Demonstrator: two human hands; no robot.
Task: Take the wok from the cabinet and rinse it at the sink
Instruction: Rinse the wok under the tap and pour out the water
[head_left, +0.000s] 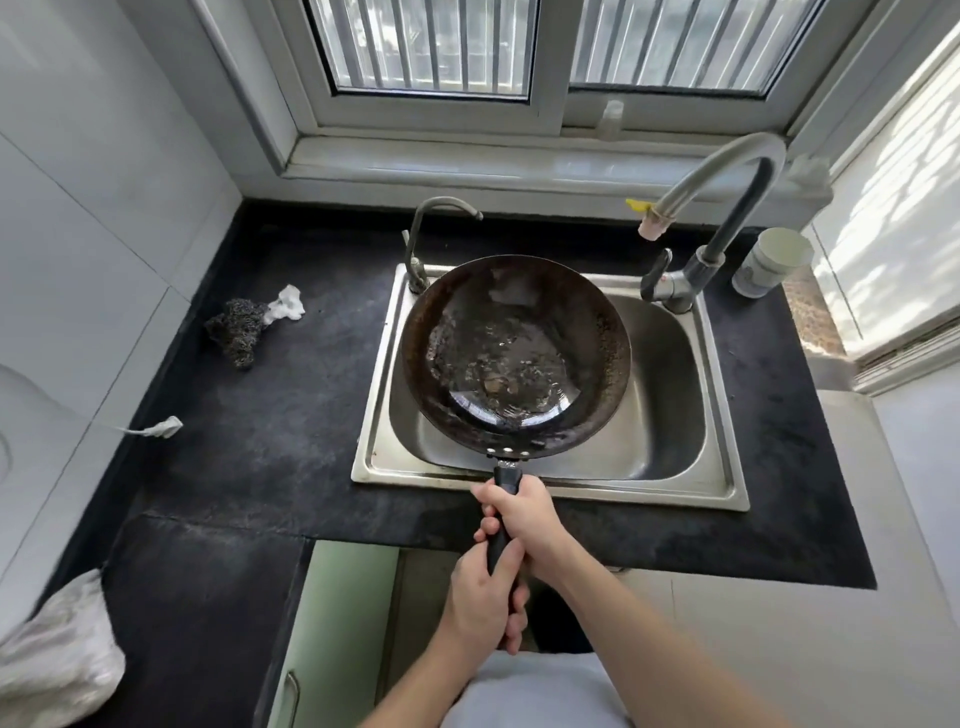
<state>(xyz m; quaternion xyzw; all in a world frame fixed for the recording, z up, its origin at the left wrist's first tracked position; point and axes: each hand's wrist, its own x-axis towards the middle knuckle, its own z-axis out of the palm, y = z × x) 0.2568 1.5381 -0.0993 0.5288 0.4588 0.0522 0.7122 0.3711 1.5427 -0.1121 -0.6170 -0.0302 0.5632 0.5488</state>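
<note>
- wok (514, 358) held level over the sink (722, 457), shallow water pooled inside; probably mid-rinse
- right hand (524, 512) fingers clamped on the handle (506, 480) near the pan, left hand (480, 597) fingers wrapped round its end; two-handed for weight, I'd guess
- tap (727, 176) spout right of wok, no stream seen

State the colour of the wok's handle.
Black; the handle shows best in the head view.

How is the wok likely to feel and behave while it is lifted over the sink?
The wok is probably heavy: left hand and right hand both grip its handle. It looks like stiff metal. The water inside may slosh if tilted.
</note>
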